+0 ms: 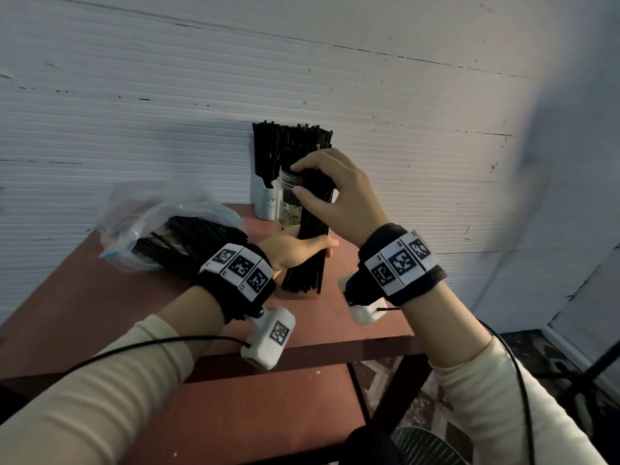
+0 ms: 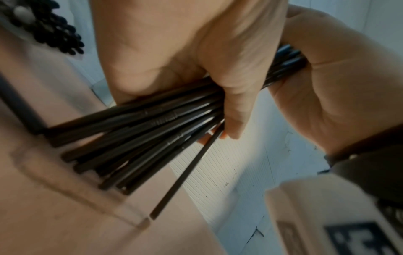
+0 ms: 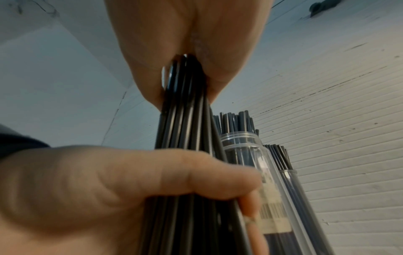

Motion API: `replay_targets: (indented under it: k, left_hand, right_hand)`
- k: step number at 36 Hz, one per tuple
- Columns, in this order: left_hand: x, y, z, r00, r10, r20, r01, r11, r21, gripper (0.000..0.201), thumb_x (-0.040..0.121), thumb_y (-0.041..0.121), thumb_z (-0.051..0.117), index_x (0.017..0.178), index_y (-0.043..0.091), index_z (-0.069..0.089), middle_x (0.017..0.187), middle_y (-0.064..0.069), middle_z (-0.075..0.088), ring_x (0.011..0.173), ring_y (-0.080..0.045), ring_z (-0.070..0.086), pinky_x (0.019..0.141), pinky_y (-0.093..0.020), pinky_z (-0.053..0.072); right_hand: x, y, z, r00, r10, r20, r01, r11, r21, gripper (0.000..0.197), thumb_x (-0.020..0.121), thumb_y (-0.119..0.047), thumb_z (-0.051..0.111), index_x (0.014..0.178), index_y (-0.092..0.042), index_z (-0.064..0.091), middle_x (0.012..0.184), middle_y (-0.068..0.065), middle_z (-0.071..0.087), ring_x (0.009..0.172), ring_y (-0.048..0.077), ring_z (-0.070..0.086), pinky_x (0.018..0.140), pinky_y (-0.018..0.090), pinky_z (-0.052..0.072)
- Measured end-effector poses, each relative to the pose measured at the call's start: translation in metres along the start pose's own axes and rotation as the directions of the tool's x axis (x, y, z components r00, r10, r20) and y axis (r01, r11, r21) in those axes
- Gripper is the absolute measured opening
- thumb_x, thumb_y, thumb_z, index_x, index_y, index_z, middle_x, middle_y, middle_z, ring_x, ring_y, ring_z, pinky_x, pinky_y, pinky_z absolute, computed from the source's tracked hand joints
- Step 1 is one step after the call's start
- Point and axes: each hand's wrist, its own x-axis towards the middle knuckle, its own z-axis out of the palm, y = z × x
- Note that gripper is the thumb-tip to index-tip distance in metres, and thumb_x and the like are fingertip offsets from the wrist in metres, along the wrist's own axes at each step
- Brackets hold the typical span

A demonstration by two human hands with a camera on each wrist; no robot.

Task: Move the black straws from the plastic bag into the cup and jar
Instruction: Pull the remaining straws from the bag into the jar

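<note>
A bundle of black straws [image 1: 303,273] stands upright, its lower ends on the red-brown table [image 1: 141,297]. My left hand [image 1: 302,250] grips the bundle around its lower middle, thumb across the front. My right hand [image 1: 302,181] pinches its upper part between thumb and fingers. Just behind stand a clear jar [image 1: 285,199] and a white cup [image 1: 265,199], both holding straws. At the left lies the plastic bag [image 1: 141,223] with more straws in it. The left wrist view shows the left hand [image 2: 229,103] wrapped round the straws [image 2: 141,138]. The right wrist view shows the right hand [image 3: 187,72] pinching the straws [image 3: 185,124] beside the jar [image 3: 257,155].
A white ribbed wall [image 1: 402,95] rises directly behind the cup and jar. The table's front edge [image 1: 302,347] is close to my wrists, with a lower shelf [image 1: 268,414] beneath. Cables run from both wrist cameras.
</note>
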Motion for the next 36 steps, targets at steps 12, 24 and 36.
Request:
replay_targets:
  k: [12,24,36]
  left_hand:
    - [-0.007,0.017,-0.026,0.930,0.354,0.100,-0.346,0.934,-0.089,0.023,0.091,0.031,0.061,0.073,0.017,0.059,0.080,-0.007,0.063,0.087,-0.025,0.065,0.099,-0.055,0.047]
    - [-0.012,0.030,-0.040,0.920,0.355,0.166,-0.346,0.935,-0.082,0.008,0.086,0.017,0.073,0.083,0.013,0.066,0.075,-0.002,0.068,0.077,-0.019,0.067,0.077,-0.034,0.056]
    - [0.042,0.022,-0.068,0.850,0.299,-0.433,-0.327,0.945,0.010,0.142,0.035,0.062,0.086,0.149,0.038,0.004,0.148,0.001,0.024,0.137,-0.014,0.029,0.112,-0.038,0.033]
  right_hand:
    - [0.014,-0.008,-0.030,0.969,0.227,0.101,-0.238,0.964,0.118,0.104,0.056,-0.057,0.079,0.142,-0.021,0.032,0.129,0.001,0.045,0.105,0.012,0.053,0.078,0.014,0.046]
    - [0.029,-0.015,-0.019,0.914,0.150,0.378,-0.239,0.950,0.201,0.007,0.082,-0.007,0.072,0.080,-0.002,0.067,0.070,-0.006,0.065,0.067,0.000,0.062,0.064,0.012,0.048]
    - [0.112,0.026,-0.052,0.938,0.348,-0.006,-0.314,0.854,0.416,0.011,0.075,-0.019,0.071,0.072,-0.016,0.061,0.065,0.000,0.057,0.060,0.016,0.053,0.051,0.024,0.037]
